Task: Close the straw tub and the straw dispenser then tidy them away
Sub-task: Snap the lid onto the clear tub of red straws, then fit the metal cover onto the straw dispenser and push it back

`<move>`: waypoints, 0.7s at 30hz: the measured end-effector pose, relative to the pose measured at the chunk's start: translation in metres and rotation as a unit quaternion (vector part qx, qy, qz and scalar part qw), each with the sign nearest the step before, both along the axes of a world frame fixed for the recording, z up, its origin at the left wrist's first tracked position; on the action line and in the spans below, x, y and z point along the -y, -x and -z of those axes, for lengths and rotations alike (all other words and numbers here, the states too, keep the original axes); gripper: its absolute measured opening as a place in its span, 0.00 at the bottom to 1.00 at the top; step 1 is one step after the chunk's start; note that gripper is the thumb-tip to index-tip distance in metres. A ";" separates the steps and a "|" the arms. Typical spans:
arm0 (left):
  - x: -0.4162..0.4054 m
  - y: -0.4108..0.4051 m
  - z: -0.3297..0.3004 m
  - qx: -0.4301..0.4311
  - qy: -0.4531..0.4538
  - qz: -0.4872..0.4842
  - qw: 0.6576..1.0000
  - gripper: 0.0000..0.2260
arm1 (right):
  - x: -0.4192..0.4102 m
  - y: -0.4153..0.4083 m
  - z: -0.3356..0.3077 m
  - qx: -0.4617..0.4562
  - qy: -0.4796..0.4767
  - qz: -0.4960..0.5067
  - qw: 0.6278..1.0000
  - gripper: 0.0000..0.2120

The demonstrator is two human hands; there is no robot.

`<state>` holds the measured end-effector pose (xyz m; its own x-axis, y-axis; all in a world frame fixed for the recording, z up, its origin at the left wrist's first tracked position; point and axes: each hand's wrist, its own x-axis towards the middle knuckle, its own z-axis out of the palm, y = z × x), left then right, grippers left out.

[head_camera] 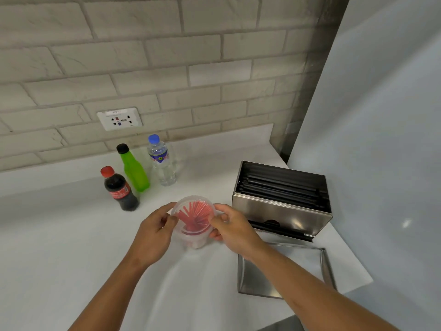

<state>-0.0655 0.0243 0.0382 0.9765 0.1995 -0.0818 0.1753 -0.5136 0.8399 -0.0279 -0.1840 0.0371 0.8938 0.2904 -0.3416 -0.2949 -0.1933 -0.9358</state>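
Note:
A round clear plastic straw tub [194, 238] holding red straws stands on the white counter. A clear lid [193, 212] lies over its top. My left hand [156, 229] grips the lid's left rim and my right hand [230, 226] grips its right rim. To the right stands the steel straw dispenser [281, 213], its top open and full of black straws. Its loose steel lid [284, 271] lies upside down on the counter in front of it, under my right forearm.
Three bottles stand at the back left: a cola bottle [120, 189], a green bottle [133, 169] and a water bottle [162, 161]. A wall socket [119, 118] sits in the brick wall. A grey panel [381, 115] bounds the right side, near the counter's right edge [353, 259].

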 end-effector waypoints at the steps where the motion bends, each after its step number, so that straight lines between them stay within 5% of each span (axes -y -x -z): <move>1: -0.004 -0.003 0.001 -0.005 -0.010 0.004 1.000 0.19 | -0.004 -0.003 0.003 -0.002 0.004 -0.002 1.000 0.16; 14: -0.021 -0.017 0.018 -0.040 -0.081 -0.015 0.996 0.18 | -0.014 -0.010 0.014 0.007 0.037 -0.010 0.999 0.09; 21: 0.023 -0.011 -0.012 0.126 -0.050 -0.050 0.990 0.10 | 0.049 0.004 0.003 0.028 0.085 0.016 0.996 0.16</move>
<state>-0.0547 0.0016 0.0504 0.9383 0.2914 0.1861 0.0214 -0.5863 0.8098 -0.0317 -0.2332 0.0337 0.9208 0.2040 -0.3325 -0.2512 -0.3421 -0.9055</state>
